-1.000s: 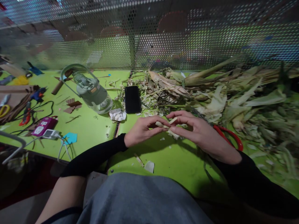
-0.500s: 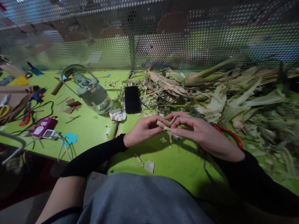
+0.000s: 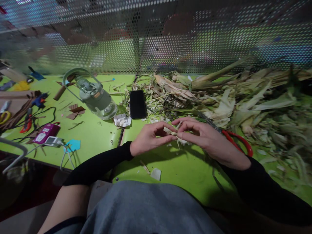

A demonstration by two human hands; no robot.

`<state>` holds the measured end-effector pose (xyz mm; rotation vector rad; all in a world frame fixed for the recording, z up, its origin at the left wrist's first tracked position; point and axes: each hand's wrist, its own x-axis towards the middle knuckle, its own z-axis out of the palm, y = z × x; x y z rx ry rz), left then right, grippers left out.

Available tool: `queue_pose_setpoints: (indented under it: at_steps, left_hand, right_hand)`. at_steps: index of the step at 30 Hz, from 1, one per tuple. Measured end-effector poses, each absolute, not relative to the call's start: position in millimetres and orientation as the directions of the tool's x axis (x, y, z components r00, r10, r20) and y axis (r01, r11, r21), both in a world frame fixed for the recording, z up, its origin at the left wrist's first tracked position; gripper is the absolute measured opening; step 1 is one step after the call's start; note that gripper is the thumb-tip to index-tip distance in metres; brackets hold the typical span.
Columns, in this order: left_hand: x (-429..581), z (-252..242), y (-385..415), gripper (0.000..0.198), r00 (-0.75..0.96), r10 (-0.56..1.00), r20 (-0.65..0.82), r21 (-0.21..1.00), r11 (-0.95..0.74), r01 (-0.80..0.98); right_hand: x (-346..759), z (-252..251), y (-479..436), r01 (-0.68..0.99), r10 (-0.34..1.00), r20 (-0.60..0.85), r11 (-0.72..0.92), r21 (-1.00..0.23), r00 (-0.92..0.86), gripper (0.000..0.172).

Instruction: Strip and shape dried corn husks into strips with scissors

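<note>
Between my two hands is a small pale piece of folded corn husk (image 3: 170, 131), with thin ends sticking out above and below. My left hand (image 3: 152, 137) pinches it from the left with thumb and fingers. From the other side, my right hand (image 3: 204, 135) grips it with thumb and forefinger. Red-handled scissors (image 3: 247, 148) lie by my right wrist, partly covered by that hand. Behind my hands spreads a heap of dried corn husks (image 3: 227, 105). A black phone (image 3: 137, 104) rests just beyond my left hand.
A clear bottle with a green lid (image 3: 97, 97) stands left of the phone, beside a crumpled white tissue (image 3: 122, 120). Further left lie a purple power strip (image 3: 46, 132), cables, pliers (image 3: 26, 122) and cardboard scraps (image 3: 76, 111). A perforated metal screen (image 3: 117, 55) bounds the table's back.
My right hand has shifted slightly left, showing more of the scissors' handles. The fingers have moved a little on the corn husk piece, and its lower end now points down more thinly.
</note>
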<state>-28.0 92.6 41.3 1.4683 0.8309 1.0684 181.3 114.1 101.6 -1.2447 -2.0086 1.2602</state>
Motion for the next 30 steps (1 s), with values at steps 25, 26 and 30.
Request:
queue_pose_setpoints:
  at_steps: [25, 26, 30]
  left_hand:
    - [-26.4, 42.2, 100.9, 0.032, 0.214, 0.966, -0.144, 0.919, 0.211, -0.334]
    - [-26.2, 42.5, 100.6, 0.034, 0.214, 0.968, -0.133, 0.921, 0.201, -0.335]
    - [-24.4, 42.4, 97.3, 0.039, 0.239, 0.968, -0.079, 0.939, 0.153, -0.308]
  right_hand:
    - [176.0, 83.7, 114.7, 0.522, 0.889, 0.285, 0.445, -0.728, -0.359, 0.024]
    - [175.5, 84.4, 115.0, 0.527, 0.884, 0.282, 0.451, -0.72, -0.372, 0.023]
    - [172.7, 82.8, 115.8, 0.471, 0.894, 0.216, 0.396, -0.788, -0.391, 0.024]
